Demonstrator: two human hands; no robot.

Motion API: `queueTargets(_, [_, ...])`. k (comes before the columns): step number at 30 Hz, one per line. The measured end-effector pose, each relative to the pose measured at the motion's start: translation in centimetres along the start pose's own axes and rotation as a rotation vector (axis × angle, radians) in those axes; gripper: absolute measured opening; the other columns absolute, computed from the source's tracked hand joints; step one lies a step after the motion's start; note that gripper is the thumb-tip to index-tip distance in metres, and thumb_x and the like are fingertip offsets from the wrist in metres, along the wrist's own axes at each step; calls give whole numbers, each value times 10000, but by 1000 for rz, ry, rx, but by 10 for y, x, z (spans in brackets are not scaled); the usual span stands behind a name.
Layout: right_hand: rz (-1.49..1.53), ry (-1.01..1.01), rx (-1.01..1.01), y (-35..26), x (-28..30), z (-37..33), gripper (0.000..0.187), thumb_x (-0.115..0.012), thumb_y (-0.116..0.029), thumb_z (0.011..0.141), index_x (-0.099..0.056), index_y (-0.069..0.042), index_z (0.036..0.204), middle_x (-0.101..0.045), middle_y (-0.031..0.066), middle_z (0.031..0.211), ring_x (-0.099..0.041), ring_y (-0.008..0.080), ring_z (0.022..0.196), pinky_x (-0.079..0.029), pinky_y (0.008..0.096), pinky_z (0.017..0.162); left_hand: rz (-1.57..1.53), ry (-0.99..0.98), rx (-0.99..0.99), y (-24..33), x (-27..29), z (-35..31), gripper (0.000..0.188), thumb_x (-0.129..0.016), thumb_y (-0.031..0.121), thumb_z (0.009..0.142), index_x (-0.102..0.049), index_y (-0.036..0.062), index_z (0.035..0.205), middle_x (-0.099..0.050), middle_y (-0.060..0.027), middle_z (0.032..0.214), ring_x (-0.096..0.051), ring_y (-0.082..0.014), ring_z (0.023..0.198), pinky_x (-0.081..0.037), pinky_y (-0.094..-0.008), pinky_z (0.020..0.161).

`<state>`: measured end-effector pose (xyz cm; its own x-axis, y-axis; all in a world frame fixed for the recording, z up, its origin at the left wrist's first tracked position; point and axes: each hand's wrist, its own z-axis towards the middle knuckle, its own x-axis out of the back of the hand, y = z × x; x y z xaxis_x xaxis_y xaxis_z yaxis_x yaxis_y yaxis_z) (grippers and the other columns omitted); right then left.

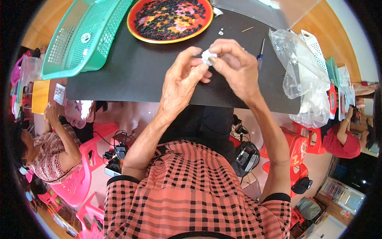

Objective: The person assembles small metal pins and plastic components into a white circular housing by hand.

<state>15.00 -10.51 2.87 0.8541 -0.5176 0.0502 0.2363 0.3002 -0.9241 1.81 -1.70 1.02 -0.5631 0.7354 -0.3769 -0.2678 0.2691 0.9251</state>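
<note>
The small white piece [208,57] is up between the two hands, over the dark surface [127,81] and on the near side of the round red tray [168,41]. The left hand [176,85] pinches it from the left with thumb and first finger. The right hand [240,68] pinches it from the right in the same way. So the fingers of both hands are closed on the piece. It is a bit blurry, and the fingertips cover part of it, so I cannot tell its exact shape.

To work on it well, I think one hand should hold it firm while the other does the small moves. A soft pinch seems best, as a hard squeeze could bend it or make it pop out. Keeping it low over the surface would help if it slips. It should also stay clear of the black bits [157,20] in the tray, where it could get mixed in.

The two arms lean in toward each other, like the sides of a tent. The hands meet at the top, with the thumbs on the near side. The left hand's other fingers curl loosely under the piece. The right hand's wrist bends a little, and its fingers curve in to the left.
</note>
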Motion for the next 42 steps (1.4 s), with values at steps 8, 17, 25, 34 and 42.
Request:
queueTargets(8, [-140, -38, 18, 10, -4, -20, 175, -571, 94, 848, -592, 40, 1013, -537, 79, 1034, -564, 107, 859, -486, 245, 777, 8, -31, -58, -10, 4, -3, 234, -566, 17, 898, -552, -7, 1130, -606, -48, 932, -598, -102, 785, -520, -241, 714])
queueTargets(17, [-287, 56, 96, 10, -7, -18, 243, -684, -7, 740, -648, -36, 979, -616, 58, 937, -577, 131, 772, -487, 256, 705, 89, -23, -125, -8, 2, -3, 245, -552, -5, 888, -557, -9, 1133, -596, -23, 930, -576, -73, 832, -501, -225, 742])
queueTargets(25, [-402, 74, 172, 5, -9, -18, 261, -730, -36, 706, -654, -51, 956, -627, 47, 928, -568, 116, 742, -484, 248, 679, 277, 7, -168, -9, 2, -8, 309, -549, -9, 880, -539, 7, 1188, -562, 4, 929, -517, -48, 810, -451, -197, 706])
queueTargets(34, [-388, 96, 168, 10, -9, -21, 309, -754, -2, 672, -651, -61, 958, -628, 46, 918, -553, 104, 701, -474, 231, 635, 237, -24, -123, 2, 2, -5, 296, -492, 46, 929, -478, -17, 1217, -620, -75, 958, -589, -110, 801, -497, -248, 732])
queueTargets(42, [-394, 87, 196, 10, -12, -19, 348, -755, 6, 669, -646, -61, 992, -620, 43, 923, -568, 123, 723, -503, 246, 669, 23, -64, -101, -6, 8, -2, 233, -486, 73, 949, -509, -24, 1160, -605, -68, 926, -590, -115, 799, -500, -247, 734])
